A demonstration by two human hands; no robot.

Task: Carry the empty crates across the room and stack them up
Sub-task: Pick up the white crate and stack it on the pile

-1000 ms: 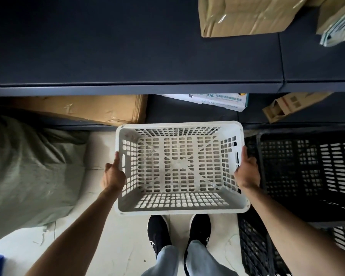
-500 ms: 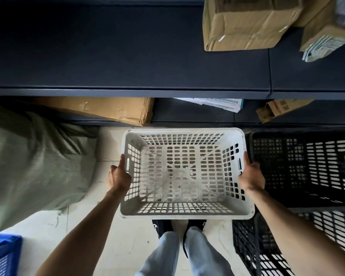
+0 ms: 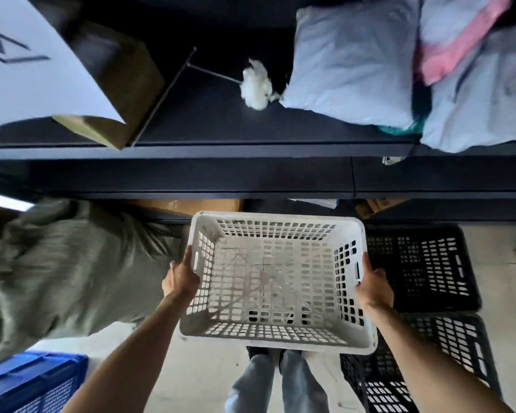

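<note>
Between the hands, a white crate (image 3: 276,281) hangs empty above the floor, in front of dark shelves (image 3: 191,174); the left hand (image 3: 181,278) and right hand (image 3: 373,286) each clasp a side rim. Two black crates (image 3: 423,263) sit on the floor at right, a blue crate (image 3: 33,383) at lower left. Judging by this, carrying is underway and stacking remains.

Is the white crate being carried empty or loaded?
Empty. The white crate shows only its bare perforated floor, with the left hand and right hand gripping its sides.

Head camera looks steeply down, close over the white crate (image 3: 276,281).
</note>
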